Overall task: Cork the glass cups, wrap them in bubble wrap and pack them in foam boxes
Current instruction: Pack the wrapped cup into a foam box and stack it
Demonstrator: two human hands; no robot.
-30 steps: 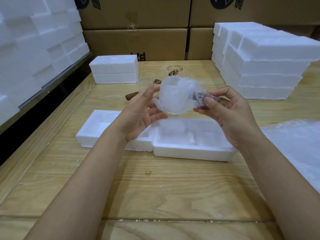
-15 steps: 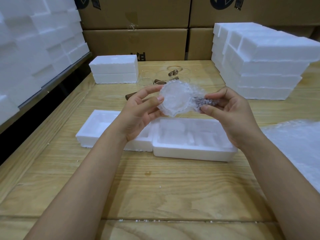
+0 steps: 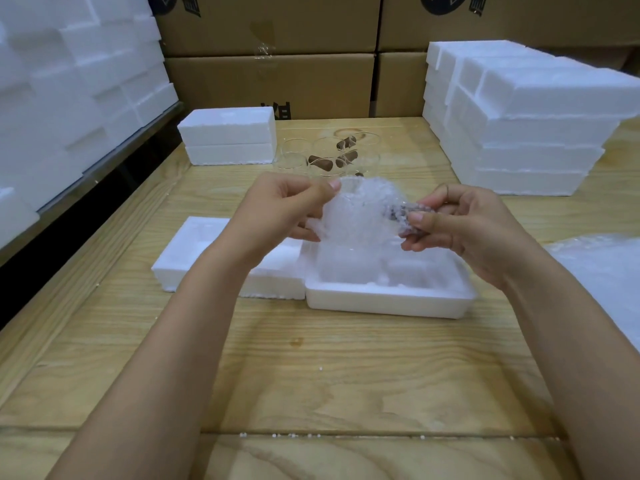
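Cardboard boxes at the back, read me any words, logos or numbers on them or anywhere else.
Upper cardboard boxes: dark logo prints, cut off by the frame's top edge, unreadable.
Lower cardboard box: dark characters, half hidden behind the closed foam box, unreadable.
No other text shows.

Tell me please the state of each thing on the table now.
wrapped cup: in bubble wrap, held up by both hands
left hand: pinches the wrap
right hand: pinches the dark end
front foam box: open
back foam box: closed
glass cups: bare, unwrapped

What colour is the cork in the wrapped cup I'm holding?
Dark brown; the cork shows dimly through the bubble wrap in the head view.
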